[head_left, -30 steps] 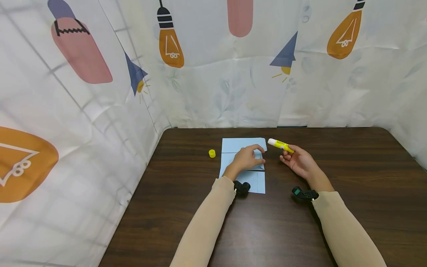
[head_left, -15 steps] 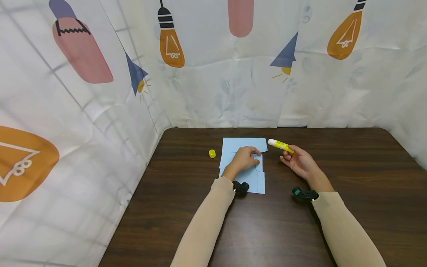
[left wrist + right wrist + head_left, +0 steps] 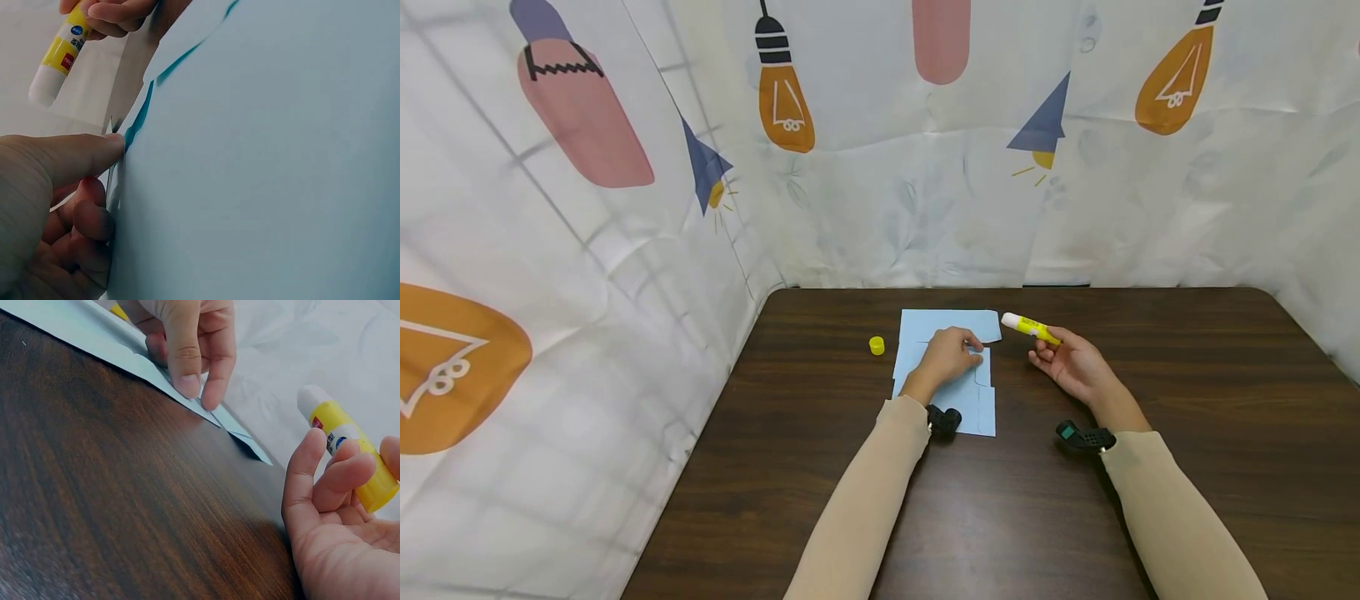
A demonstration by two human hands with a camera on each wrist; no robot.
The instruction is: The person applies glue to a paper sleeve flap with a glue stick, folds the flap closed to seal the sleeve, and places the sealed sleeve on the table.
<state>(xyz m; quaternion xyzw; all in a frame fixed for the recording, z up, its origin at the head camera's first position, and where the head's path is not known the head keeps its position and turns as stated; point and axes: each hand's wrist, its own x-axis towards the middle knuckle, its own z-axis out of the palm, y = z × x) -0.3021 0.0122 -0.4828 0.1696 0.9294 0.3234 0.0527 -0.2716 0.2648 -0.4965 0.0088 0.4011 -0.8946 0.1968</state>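
Note:
A folded light-blue paper (image 3: 951, 323), shaped like an opened-out envelope, lies on the table. My left hand (image 3: 946, 357) is over its middle part, thumb and forefinger close together at the right-hand flap. In the left wrist view the thumb (image 3: 94, 153) touches the paper's edge, with the other fingers curled beside it. To the right of the paper, my right hand (image 3: 1075, 362) holds an uncapped yellow glue stick (image 3: 1032, 326) above the table. Its white end points left toward the paper. The yellow glue stick cap (image 3: 877, 345) stands left of the paper.
The dark wooden table (image 3: 760, 467) runs back to a white patterned curtain (image 3: 865, 208), which also hangs along the left side. Each wrist bears a small black camera, such as the right wrist camera (image 3: 1084, 436).
My left hand has drawn its thumb and fingers together and moved slightly left, and the paper's middle flap lies flatter. The right hand with the glue stick has stayed in place.

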